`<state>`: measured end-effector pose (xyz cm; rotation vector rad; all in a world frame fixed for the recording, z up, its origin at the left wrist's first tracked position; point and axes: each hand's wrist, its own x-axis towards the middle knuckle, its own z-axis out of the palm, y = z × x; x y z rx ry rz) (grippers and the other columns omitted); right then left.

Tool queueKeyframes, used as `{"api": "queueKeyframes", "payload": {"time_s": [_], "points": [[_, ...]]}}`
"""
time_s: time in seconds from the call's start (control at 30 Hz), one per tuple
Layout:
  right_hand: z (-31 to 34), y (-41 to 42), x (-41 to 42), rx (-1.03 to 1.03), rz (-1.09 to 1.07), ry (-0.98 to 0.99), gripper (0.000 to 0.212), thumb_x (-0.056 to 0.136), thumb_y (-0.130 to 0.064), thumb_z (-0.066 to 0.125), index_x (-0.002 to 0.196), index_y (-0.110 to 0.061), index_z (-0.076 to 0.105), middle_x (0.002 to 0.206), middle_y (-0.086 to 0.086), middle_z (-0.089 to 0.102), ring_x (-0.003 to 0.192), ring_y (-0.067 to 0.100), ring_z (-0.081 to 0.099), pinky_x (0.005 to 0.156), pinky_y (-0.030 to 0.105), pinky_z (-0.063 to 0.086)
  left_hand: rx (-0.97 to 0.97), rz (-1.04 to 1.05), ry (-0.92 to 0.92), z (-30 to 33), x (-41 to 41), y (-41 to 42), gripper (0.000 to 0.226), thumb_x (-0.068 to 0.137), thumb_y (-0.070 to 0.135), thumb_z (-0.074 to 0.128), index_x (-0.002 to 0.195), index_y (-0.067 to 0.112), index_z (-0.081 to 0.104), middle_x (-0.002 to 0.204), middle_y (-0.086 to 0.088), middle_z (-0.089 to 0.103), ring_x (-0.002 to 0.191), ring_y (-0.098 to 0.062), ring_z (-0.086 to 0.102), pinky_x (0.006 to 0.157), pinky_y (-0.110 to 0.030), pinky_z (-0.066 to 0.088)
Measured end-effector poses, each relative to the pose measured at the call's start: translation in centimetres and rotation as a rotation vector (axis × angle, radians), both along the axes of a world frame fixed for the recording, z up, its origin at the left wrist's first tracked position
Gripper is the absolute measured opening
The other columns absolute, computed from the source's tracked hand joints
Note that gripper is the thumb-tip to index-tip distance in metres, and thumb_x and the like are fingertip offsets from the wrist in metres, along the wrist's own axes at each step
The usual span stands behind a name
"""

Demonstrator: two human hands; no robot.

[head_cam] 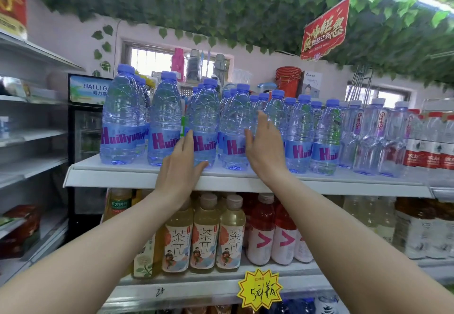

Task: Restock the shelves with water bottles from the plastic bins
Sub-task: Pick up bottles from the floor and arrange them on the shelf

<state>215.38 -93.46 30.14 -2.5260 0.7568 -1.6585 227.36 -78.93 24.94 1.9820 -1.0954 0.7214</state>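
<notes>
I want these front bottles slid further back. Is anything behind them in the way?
Yes. More blue-capped bottles stand directly behind the front-row bottles that the left hand and right hand touch, filling the top shelf.

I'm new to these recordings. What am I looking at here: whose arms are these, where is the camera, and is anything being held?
There is no machine here. A person wears one wide-angle camera on the head, so the single picture looks forward and down along their own two bare arms.

They stand at a shop shelf. The top shelf carries rows of blue-capped water bottles, with paler bottles and red-labelled ones further right. The shelf below holds tea bottles and red drinks; a yellow price tag hangs under them.

The left hand rests against the side of one front-row bottle. The right hand lies open against the next bottle. Neither hand is closed around anything; they seem to be straightening the row. No plastic bins are in view.
</notes>
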Motion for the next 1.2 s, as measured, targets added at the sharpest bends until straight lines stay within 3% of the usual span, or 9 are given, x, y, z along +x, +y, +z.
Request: {"api": "queueKeyframes", "payload": {"time_s": [0.1,0.23,0.33,0.57,0.93,1.07,1.2], "points": [[0.7,-1.2,-1.2,-0.206,-0.216,-0.107,0.053,0.095,-0.019,0.057,0.143,-0.011,0.037,0.129,0.015,0.047,0.115,0.032,0.043,0.094,0.042,0.042,-0.083,0.019,-0.176,-0.7,0.4,1.2,0.071,0.09,0.027,0.065,0.15,0.011,0.03,0.144,-0.008,0.043,0.123,-0.028,0.052,0.093,-0.041,0.047],[0.8,-2.1,-1.6,0.153,-0.221,0.006,0.077,0.097,-0.028,0.059,0.154,-0.016,0.01,0.147,0.019,0.031,0.125,0.037,0.044,0.096,0.044,0.041,-0.141,0.037,-0.3,-0.8,1.6,1.8,0.063,0.084,0.018,0.073,0.14,0.005,0.047,0.122,-0.014,0.056,0.11,-0.034,0.053,0.09,-0.044,0.049],[0.2,-2.3,-1.8,0.319,-0.17,0.083,0.089,0.099,-0.034,0.055,0.155,-0.019,-0.012,0.152,0.023,0.03,0.12,0.041,0.051,0.089,0.043,0.044,-0.063,0.008,-0.305,-0.6,1.1,1.8,0.066,0.085,0.02,0.072,0.143,0.011,0.043,0.128,-0.012,0.054,0.102,-0.032,0.06,0.084,-0.042,0.051],[0.1,-2.5,-1.9,0.327,-0.152,0.088,0.09,0.1,-0.036,0.052,0.154,-0.016,-0.017,0.143,0.028,0.04,0.121,0.043,0.05,0.091,0.044,0.043,0.0,0.074,-0.197,0.1,-0.3,0.5,0.066,0.089,0.027,0.067,0.146,0.031,0.034,0.14,-0.006,0.038,0.08,-0.03,0.062,0.071,-0.04,0.049],[0.0,-2.0,-2.5,0.332,-0.154,0.13,0.09,0.1,-0.034,0.053,0.154,-0.016,-0.017,0.149,0.026,0.034,0.121,0.042,0.05,0.09,0.045,0.044,0.032,0.064,-0.149,0.3,-1.1,0.7,0.06,0.089,0.02,0.066,0.142,0.027,0.038,0.139,-0.008,0.038,0.089,-0.032,0.062,0.073,-0.04,0.048],[-1.4,-1.1,-4.4,0.261,-0.184,0.225,0.077,0.102,-0.03,0.048,0.155,-0.015,-0.006,0.153,0.024,0.027,0.124,0.041,0.048,0.094,0.046,0.043,0.037,0.054,-0.144,-0.4,-2.5,1.4,0.053,0.091,0.021,0.064,0.139,0.02,0.043,0.137,-0.01,0.042,0.101,-0.034,0.058,0.081,-0.042,0.049],[-3.6,-0.2,-6.4,0.134,-0.173,0.272,0.061,0.101,-0.025,0.049,0.152,-0.014,0.017,0.141,0.019,0.039,0.118,0.038,0.049,0.088,0.044,0.043,0.028,0.047,-0.129,-1.7,-4.7,2.5,0.055,0.091,0.022,0.065,0.14,0.017,0.043,0.135,-0.01,0.044,0.116,-0.031,0.051,0.091,-0.041,0.048]]}}
